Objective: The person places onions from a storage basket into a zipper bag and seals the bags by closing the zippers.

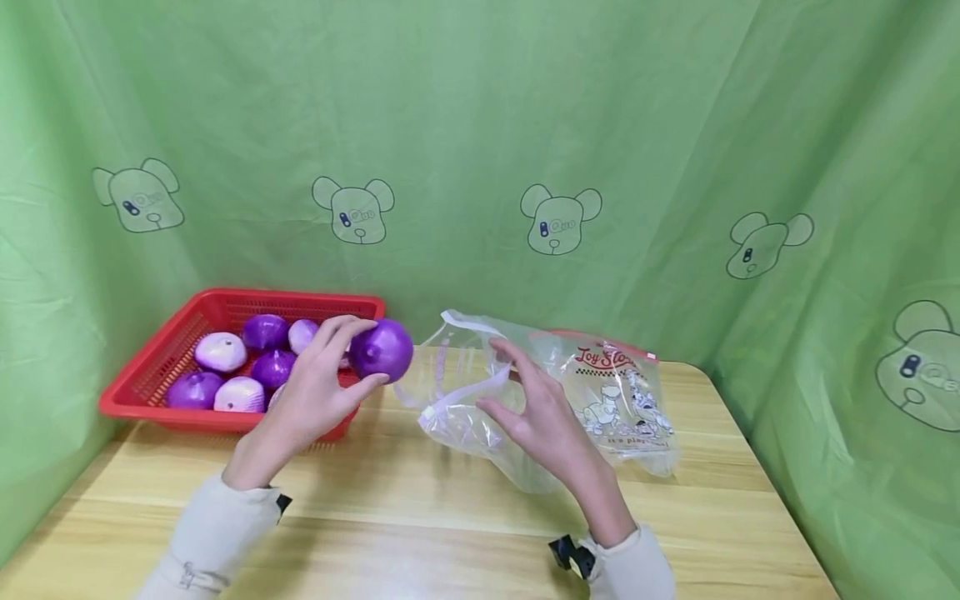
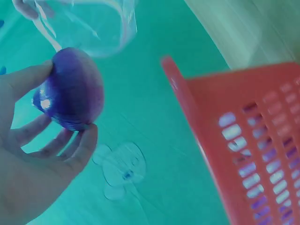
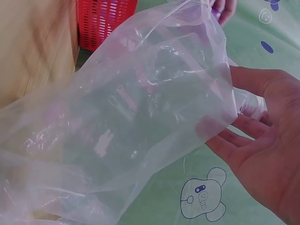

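Observation:
My left hand (image 1: 311, 383) holds a shiny purple onion (image 1: 382, 352) between thumb and fingertips, just right of the basket. In the left wrist view, the onion (image 2: 75, 89) shows a dark purple side and a paler one. A clear plastic zip bag (image 1: 517, 450) has its mouth spread towards the onion, which is still outside it. My right hand (image 1: 547, 421) grips the bag at its mouth, thumb and fingers apart around the edge. In the right wrist view, some fingertips of the right hand (image 3: 267, 136) show through the film of the bag (image 3: 140, 103).
A red perforated basket (image 1: 123, 406) at the left holds several more onions (image 1: 221, 352), some purple, some pale. Another clear bag (image 1: 622, 404) with a red zip strip and cartoon print lies at the right of the wooden table (image 1: 390, 533). Green curtain (image 1: 465, 108) hangs behind.

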Motion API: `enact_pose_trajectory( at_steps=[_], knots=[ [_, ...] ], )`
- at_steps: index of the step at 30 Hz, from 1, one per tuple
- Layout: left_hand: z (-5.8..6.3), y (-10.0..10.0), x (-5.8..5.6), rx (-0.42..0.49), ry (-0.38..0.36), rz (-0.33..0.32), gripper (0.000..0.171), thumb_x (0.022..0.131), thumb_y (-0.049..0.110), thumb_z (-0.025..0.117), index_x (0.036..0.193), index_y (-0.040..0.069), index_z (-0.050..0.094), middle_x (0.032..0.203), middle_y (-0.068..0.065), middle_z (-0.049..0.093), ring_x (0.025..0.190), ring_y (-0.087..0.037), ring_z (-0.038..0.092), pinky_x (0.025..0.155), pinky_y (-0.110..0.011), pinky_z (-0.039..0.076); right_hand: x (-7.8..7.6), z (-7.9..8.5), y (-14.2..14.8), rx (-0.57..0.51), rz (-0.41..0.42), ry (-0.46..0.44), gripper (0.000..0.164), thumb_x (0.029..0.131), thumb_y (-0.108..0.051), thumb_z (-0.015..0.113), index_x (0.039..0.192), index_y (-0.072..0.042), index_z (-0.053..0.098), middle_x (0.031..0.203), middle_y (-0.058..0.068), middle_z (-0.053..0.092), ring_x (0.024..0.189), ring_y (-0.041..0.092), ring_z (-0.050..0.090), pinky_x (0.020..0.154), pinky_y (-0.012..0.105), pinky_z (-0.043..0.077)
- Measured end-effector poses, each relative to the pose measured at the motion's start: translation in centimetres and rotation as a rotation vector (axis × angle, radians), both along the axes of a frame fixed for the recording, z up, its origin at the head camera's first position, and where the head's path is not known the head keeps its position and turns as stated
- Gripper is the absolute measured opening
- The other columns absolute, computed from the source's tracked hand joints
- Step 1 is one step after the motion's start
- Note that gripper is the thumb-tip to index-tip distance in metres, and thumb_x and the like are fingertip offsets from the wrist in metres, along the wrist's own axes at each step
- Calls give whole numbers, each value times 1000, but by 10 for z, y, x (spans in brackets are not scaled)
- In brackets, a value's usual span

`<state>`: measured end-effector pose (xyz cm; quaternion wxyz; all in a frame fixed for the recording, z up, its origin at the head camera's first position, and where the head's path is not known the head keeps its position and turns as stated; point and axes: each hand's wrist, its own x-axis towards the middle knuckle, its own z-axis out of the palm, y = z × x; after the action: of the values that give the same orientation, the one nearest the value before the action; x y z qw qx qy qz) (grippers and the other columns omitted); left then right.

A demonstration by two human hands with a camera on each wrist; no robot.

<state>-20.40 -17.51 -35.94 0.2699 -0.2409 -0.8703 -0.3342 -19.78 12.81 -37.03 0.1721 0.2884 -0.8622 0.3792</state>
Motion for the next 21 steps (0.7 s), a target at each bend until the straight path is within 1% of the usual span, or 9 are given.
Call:
enact_pose_trajectory(
  at_steps=[5,8,14,17,21],
  knots=[
    [0,17,4,-23,29,-89,63,80,20,85,134,6,55,135,-12,52,124,-27,52,102,-46,48,1,1,0,-26,12,10,82,83,-18,81,151,-17,37,144,9,52,127,25,56,101,37,48],
    [-3,25,3,-53,34,-125,62,82,21,83,135,6,55,134,-11,53,125,-26,52,102,-45,47,1,2,0,-36,22,20,81,83,-17,81,151,-15,37,143,10,53,127,24,55,101,36,48],
    [-9,33,5,-82,30,-155,62,84,21,81,137,6,52,139,-12,50,125,-27,53,101,-44,49,1,3,0,-58,31,18,80,83,-16,81,150,-13,38,140,11,55,126,24,56,100,32,49],
    [-9,37,6,-84,32,-177,64,85,20,80,139,6,51,141,-12,49,127,-26,52,101,-43,49,2,3,0,-70,34,12,80,83,-15,81,150,-13,38,140,11,55,126,24,56,99,30,49],
    [-8,40,7,-78,39,-204,64,85,17,80,140,4,50,143,-14,48,131,-27,49,105,-44,46,2,4,0,-82,43,2,80,83,-15,81,150,-13,39,140,12,55,126,24,56,100,32,49]
  ],
)
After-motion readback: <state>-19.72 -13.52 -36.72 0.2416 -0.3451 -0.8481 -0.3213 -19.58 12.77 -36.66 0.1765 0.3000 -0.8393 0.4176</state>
